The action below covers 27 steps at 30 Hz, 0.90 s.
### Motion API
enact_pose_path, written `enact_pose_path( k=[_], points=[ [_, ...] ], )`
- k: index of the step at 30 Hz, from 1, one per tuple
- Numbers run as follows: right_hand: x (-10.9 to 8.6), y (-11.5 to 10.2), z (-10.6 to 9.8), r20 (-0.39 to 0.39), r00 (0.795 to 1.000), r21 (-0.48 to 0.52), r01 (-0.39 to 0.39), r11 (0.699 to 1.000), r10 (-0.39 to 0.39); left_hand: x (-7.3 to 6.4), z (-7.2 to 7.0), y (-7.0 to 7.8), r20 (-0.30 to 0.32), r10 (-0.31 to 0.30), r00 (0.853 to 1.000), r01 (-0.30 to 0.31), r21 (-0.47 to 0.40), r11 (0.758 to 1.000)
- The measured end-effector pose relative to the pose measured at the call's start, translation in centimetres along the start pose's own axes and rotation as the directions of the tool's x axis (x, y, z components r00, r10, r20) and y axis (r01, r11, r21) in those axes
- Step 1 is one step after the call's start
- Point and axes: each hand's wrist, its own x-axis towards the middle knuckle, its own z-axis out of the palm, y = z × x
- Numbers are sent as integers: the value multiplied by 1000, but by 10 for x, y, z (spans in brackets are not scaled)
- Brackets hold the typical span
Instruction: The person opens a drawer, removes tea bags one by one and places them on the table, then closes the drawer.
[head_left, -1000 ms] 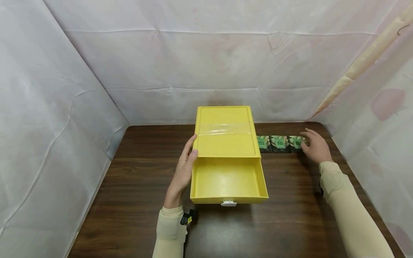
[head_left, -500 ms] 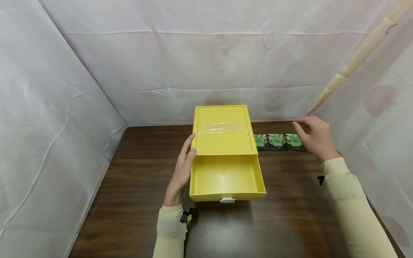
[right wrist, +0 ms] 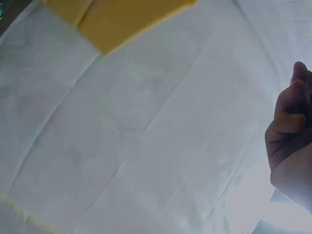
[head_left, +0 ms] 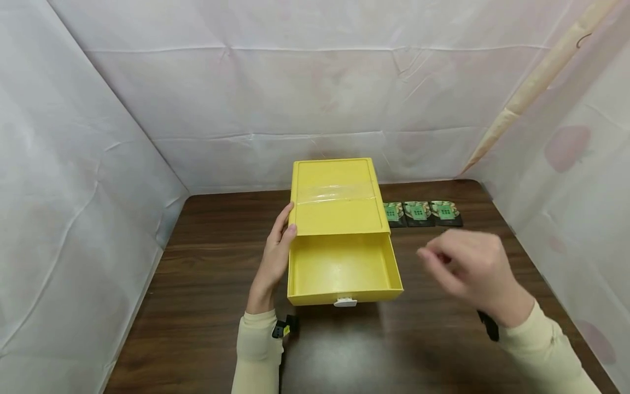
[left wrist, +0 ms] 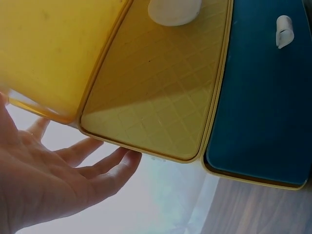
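Observation:
A yellow drawer cabinet (head_left: 338, 198) stands mid-table, its top drawer (head_left: 344, 265) pulled out with a bare inside. My left hand (head_left: 274, 257) touches the cabinet's left side, thumb by the front corner; in the left wrist view the fingertips of the left hand (left wrist: 73, 178) lie along its edge. Below the pulled-out drawer are a diamond-patterned yellow drawer front (left wrist: 156, 92) and a teal drawer front (left wrist: 263, 102). My right hand (head_left: 472, 268) hovers right of the drawer, fingers loosely curled with nothing visible in them. Three green-and-black packets (head_left: 418, 214) lie in a row behind it.
The dark wooden table (head_left: 216, 284) is enclosed by white sheeting (head_left: 315, 93) at the back and sides. A white handle (head_left: 345, 302) juts from the front of the pulled-out drawer. Clear tape (head_left: 337, 193) crosses the cabinet top.
My right hand has lifted off the rightmost packet and come back toward me, beside the drawer. The three packets stay in their row. My left hand keeps its place on the cabinet.

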Motion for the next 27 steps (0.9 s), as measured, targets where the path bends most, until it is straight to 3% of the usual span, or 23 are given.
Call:
enact_pose_path(
  k=[6,12,16,19,23,27],
  points=[
    [-9,-52,24,105,989,-18,102,995,-100,0,0,-1,0,2,1000,-2,-4,1000],
    [-37,-89,57,271,963,-163,33,986,13,0,0,0,0,-7,1000,7,12,1000],
    [-53,-95,71,270,958,-258,-24,966,95,3,-4,-17,-10,2,1000,-2,13,1000],
    [-58,-96,76,267,952,-317,-58,946,148,4,-5,-20,-15,6,1000,-6,5,1000],
    [-63,-96,81,293,934,-388,-81,918,206,2,-2,-2,-4,-3,1000,3,10,1000],
    [-66,-95,86,302,927,-420,-82,904,224,0,-1,2,-1,-15,1000,15,17,1000]
  ],
)
